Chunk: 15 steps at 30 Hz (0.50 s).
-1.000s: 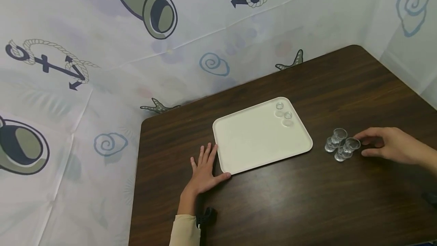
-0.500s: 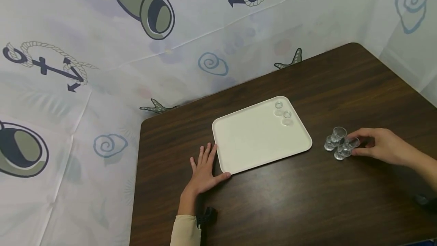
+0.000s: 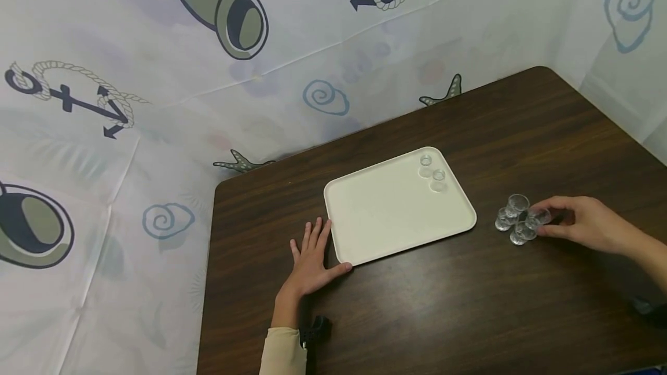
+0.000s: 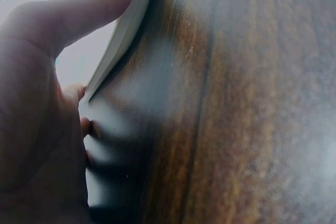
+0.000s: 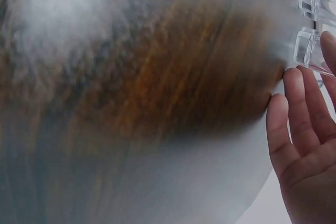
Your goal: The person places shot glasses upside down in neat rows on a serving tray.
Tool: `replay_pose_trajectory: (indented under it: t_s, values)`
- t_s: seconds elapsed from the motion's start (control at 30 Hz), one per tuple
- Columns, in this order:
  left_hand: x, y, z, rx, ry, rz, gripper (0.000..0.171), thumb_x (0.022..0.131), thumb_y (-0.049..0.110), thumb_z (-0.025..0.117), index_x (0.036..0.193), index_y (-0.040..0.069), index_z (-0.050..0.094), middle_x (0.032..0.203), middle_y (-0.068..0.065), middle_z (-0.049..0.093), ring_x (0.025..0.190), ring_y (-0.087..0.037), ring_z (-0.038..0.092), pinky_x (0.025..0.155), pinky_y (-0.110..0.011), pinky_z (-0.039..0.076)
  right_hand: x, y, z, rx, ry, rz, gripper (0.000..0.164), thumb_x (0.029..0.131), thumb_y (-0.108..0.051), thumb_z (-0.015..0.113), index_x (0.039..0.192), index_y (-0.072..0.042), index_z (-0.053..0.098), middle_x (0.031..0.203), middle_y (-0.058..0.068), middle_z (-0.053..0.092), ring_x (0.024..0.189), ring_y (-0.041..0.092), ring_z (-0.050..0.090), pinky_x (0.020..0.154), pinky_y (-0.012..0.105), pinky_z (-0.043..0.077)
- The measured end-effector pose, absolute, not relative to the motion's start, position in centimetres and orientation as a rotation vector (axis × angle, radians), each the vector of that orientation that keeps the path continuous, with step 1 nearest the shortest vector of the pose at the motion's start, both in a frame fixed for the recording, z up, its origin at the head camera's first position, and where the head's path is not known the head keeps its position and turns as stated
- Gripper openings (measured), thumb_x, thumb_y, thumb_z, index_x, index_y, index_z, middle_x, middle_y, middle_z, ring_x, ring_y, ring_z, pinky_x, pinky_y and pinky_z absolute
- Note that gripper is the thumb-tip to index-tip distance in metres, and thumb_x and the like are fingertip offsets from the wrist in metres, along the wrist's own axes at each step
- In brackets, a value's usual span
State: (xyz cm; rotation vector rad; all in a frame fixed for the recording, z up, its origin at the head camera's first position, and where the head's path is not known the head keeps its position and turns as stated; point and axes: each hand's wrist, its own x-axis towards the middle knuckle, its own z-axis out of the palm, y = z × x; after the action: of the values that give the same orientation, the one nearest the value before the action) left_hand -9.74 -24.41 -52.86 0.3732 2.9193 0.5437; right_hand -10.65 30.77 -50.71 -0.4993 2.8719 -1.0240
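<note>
At the right of the head view my right hand (image 3: 591, 221) pinches a clear shot glass (image 3: 541, 216) between thumb and forefinger. In the right wrist view the thumb lies against that glass, with the other fingers (image 5: 296, 95) loosely bent below. Several more glasses stand close together beside it, among them one shot glass (image 3: 518, 203) at the back and another (image 3: 518, 234) in front. My left hand (image 3: 309, 268) has its fingers spread at the left corner of a white tray (image 3: 388, 219). Its thumb touches the tray's near edge, and the fingers lie along the left side.
Two small shot glasses stand in the tray's far right corner, a back one (image 3: 425, 161) and a front one (image 3: 439, 176). Tray and glasses are on a dark wooden table (image 3: 427, 305). A white cloth wall (image 3: 292, 33) with sea prints rises behind the table.
My right hand has moved left to the glass group and taken hold of the rightmost shot glass. The left hand and the tray stay where they were.
</note>
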Motion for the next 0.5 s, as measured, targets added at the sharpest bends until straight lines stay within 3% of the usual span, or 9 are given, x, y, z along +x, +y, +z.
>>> replay_pose_trajectory:
  t_s: [0.17, 0.33, 0.5]
  values:
    - [-9.7, -24.3, -52.9, 0.375, 2.918, 0.551, 0.104, 0.077, 0.075, 0.056, 0.156, 0.028, 0.006, 0.162, -0.004, 0.004, 0.147, -0.031, -0.004, 0.103, -0.073, -0.005, -10.9, 31.6, -50.5, -0.506, 2.903, -1.003, 0.036, 0.075, -0.02, 0.082, 0.108, -0.014, 0.069, 0.094, -0.001, 0.069, 0.08, -0.006, 0.056, 0.062, 0.018, 0.048]
    - [-9.7, -24.4, -53.0, 0.38, 2.922, 0.549, 0.104, 0.077, 0.074, 0.057, 0.156, 0.028, 0.006, 0.161, -0.004, 0.004, 0.147, -0.033, -0.002, 0.102, -0.074, -0.004, -11.5, 32.5, -49.8, -0.407, 2.918, -0.988, 0.039, 0.076, -0.022, 0.082, 0.11, -0.007, 0.068, 0.099, 0.011, 0.07, 0.083, -0.019, 0.047, 0.063, 0.012, 0.046]
    - [-9.7, -24.4, -52.8, 0.38, 2.921, 0.557, 0.105, 0.077, 0.075, 0.057, 0.156, 0.028, 0.007, 0.162, -0.004, 0.004, 0.147, -0.033, -0.002, 0.102, -0.073, -0.006, -12.3, 32.8, -48.3, -0.325, 2.935, -0.976, 0.043, 0.076, -0.02, 0.082, 0.112, -0.002, 0.066, 0.096, 0.013, 0.07, 0.076, -0.016, 0.051, 0.059, 0.012, 0.046]
